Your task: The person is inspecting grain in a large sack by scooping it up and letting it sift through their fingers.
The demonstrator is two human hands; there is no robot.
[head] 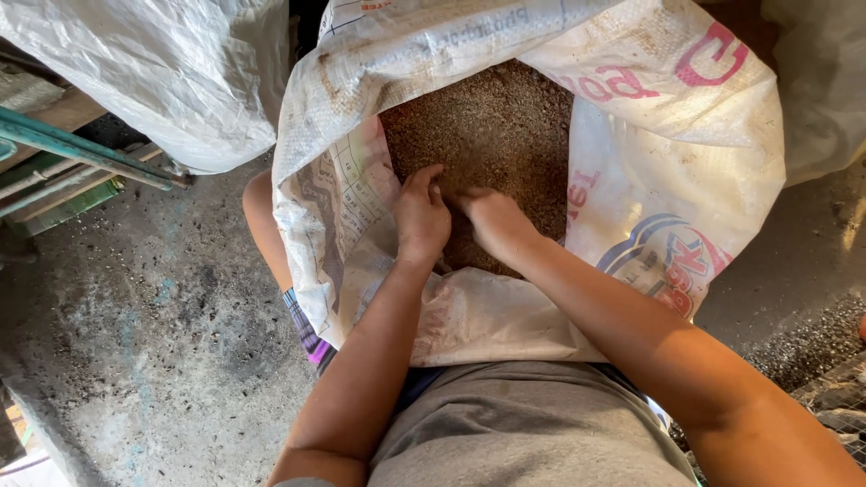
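A large white woven sack (658, 171) with coloured print stands open in front of me, its mouth rolled down. It is filled with brown granular feed (492, 122). My left hand (420, 216) rests on the inner left side of the sack at the feed's edge, fingers curled. My right hand (494, 221) is pressed into the feed beside it, fingers partly buried. The two hands nearly touch. Whether either hand holds any feed is hidden.
Another white sack (171, 72) lies at the upper left over green metal bars (72, 149). Dirty concrete floor (153, 325) spreads to the left. My knee (262, 221) shows behind the sack's left side. Wire mesh (834, 401) sits at the lower right.
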